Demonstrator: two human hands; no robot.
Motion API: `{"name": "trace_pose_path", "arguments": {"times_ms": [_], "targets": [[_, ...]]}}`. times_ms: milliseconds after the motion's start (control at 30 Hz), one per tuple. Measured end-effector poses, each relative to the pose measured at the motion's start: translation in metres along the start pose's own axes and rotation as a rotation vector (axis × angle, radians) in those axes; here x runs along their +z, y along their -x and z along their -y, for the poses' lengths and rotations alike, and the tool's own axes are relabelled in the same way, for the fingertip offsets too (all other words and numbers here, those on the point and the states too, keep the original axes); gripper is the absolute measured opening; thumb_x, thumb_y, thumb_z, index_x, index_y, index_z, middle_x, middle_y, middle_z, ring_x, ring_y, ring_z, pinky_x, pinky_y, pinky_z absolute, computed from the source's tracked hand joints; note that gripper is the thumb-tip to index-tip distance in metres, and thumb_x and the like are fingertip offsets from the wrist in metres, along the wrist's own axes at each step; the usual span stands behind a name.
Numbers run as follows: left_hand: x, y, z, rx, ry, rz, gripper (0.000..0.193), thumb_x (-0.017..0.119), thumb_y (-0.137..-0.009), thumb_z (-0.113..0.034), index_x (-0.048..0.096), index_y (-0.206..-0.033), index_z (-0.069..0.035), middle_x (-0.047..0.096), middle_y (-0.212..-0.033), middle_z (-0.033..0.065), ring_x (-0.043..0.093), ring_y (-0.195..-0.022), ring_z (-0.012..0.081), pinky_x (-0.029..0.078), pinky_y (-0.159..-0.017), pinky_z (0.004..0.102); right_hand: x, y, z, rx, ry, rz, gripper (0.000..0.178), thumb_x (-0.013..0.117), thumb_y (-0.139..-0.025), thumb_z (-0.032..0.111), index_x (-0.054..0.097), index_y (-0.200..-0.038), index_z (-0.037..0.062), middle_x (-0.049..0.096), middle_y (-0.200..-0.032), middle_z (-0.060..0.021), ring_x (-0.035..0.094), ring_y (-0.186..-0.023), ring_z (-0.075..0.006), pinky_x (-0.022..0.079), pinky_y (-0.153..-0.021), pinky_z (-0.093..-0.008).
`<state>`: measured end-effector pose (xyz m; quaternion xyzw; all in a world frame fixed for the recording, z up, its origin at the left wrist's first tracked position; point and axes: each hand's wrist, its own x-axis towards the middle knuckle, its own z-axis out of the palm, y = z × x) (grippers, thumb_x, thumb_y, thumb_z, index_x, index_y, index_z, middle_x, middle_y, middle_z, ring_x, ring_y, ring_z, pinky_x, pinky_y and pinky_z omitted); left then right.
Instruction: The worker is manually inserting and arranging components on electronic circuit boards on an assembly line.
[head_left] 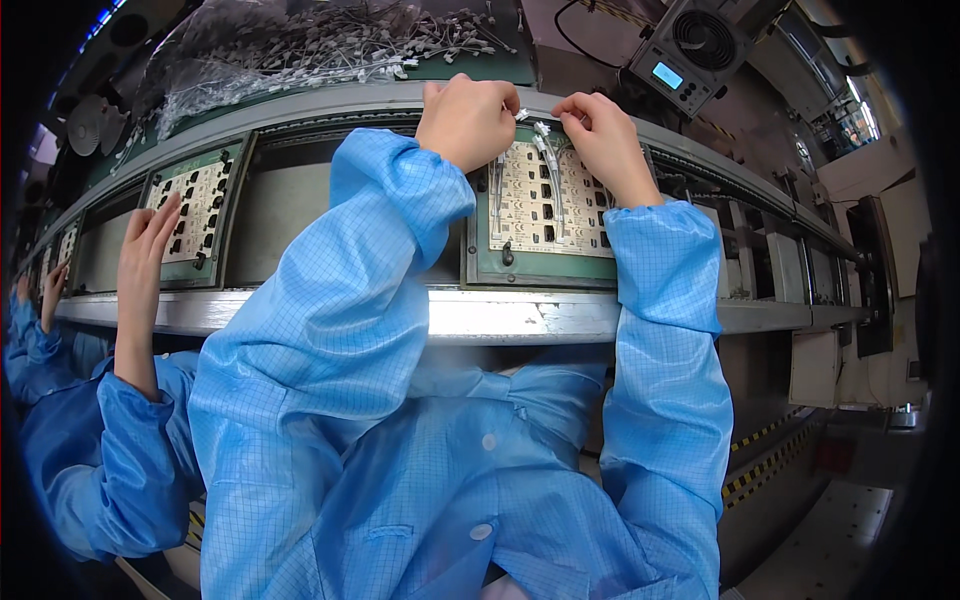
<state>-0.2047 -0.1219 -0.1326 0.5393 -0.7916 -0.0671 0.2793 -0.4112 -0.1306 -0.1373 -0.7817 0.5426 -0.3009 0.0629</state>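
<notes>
My left hand (467, 124) is closed at the far rail, its fingertips pinching a small white wire connector (522, 115). Just across from it, my right hand (606, 146) has thumb and forefinger curled close together; whatever lies between them is too small to make out. Below both hands is a pale circuit board panel (522, 190) with black parts, set in a green carrier (540, 270). Thin white wires with a white connector (542, 130) lie lengthwise over the panel, between my hands.
A heap of white connector cables (340, 50) lies beyond the far rail. To the left, a co-worker's hand (150, 240) is over another panel (197, 212). The metal near rail (520, 316) runs before me. A boxy device with fan and screen (690, 55) stands at the far right.
</notes>
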Motion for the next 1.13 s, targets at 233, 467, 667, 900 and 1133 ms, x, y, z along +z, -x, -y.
{"name": "trace_pose_path", "arguments": {"times_ms": [233,467,667,900,1133], "targets": [[0.0,-0.005,0.013,0.234,-0.006,0.031,0.025,0.053,-0.087,-0.014,0.075,-0.1,-0.017,0.073,-0.092,0.0027,0.059,-0.101,0.0256,0.044,-0.09,0.0391,0.0,0.0,0.003,-0.054,0.007,-0.04,0.017,0.06,-0.092,0.013,0.07,-0.102,0.0062,0.059,-0.087,-0.0076,0.06,-0.076,-0.0195,0.049,-0.071,-0.0321],[-0.001,-0.008,0.015,0.21,0.124,0.099,0.028,0.051,-0.089,-0.013,0.073,-0.106,-0.017,0.073,-0.101,0.0017,0.058,-0.104,0.0264,0.043,-0.092,0.0398,0.007,0.003,0.012,-0.207,0.087,-0.011,0.026,0.051,-0.091,0.006,0.072,-0.102,0.0159,0.06,-0.095,-0.0042,0.056,-0.099,-0.0252,0.04,-0.09,-0.0403],[0.002,-0.005,0.006,0.133,-0.019,0.077,0.028,0.053,-0.089,-0.011,0.066,-0.113,-0.016,0.072,-0.098,0.0034,0.057,-0.106,0.0274,0.041,-0.093,0.0413,0.009,0.007,0.009,-0.341,0.16,0.01,0.03,0.051,-0.086,-0.001,0.072,-0.1,0.0168,0.059,-0.094,-0.0036,0.053,-0.096,-0.0241,0.038,-0.089,-0.0382],[-0.011,-0.011,0.029,0.121,0.1,0.014,0.029,0.053,-0.089,-0.011,0.066,-0.114,-0.016,0.071,-0.096,0.0026,0.057,-0.108,0.0268,0.041,-0.093,0.0413,0.007,0.007,0.023,-0.327,0.174,-0.044,0.036,0.05,-0.082,-0.006,0.074,-0.096,0.0164,0.058,-0.097,-0.0019,0.052,-0.098,-0.0233,0.036,-0.087,-0.0364],[-0.031,-0.011,0.03,0.125,-0.103,0.123,0.023,0.058,-0.087,-0.018,0.069,-0.107,-0.015,0.072,-0.104,0.0029,0.056,-0.11,0.0265,0.04,-0.095,0.0447,0.008,0.006,0.026,-0.301,0.22,0.032,0.037,0.052,-0.082,-0.005,0.075,-0.098,0.018,0.057,-0.097,-0.0009,0.051,-0.099,-0.0208,0.036,-0.09,-0.0371]]}}
